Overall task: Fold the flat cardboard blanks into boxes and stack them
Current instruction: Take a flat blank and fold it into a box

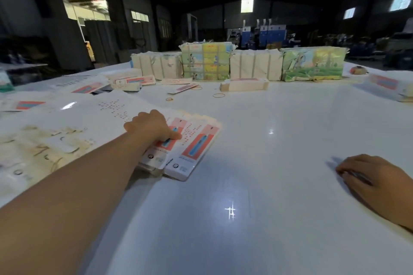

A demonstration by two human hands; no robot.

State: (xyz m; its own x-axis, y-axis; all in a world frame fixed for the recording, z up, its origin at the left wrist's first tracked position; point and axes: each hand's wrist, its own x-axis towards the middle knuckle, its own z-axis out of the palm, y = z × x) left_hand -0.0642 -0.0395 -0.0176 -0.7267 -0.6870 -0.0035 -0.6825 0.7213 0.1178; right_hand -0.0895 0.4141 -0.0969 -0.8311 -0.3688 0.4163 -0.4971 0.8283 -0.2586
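Reaching across from the lower left of the frame, your left hand (152, 127) lies on the fanned pile of flat blanks (192, 147) at center-left; fingers are curled over the top sheets w/ the thumb pressing down on one, though whether it's actually pinching a sheet you can't tell from this angle. The blanks are white w/ a pink-and-blue panel and sit overlapped on the white table (257, 163), their near ends pointing toward the bottom of the frame.

Your right hand (371, 178) rests at the right edge, lower half, palm down on the table, fingers loosely bent and holding nothing, well apart from the pile.

Upper center: one folded box (244, 84) lies on its side, just in front of a row of strapped bundles (257, 65), some plain cream, some w/ green-yellow print. Rubber bands (219, 95) lie loose near it. More loose blanks (134, 80) are scattered at upper left, and another bunch sits at the far right edge. A big stained white sheet (55, 140) spreads at left, under your forearm. Background is a dim warehouse.
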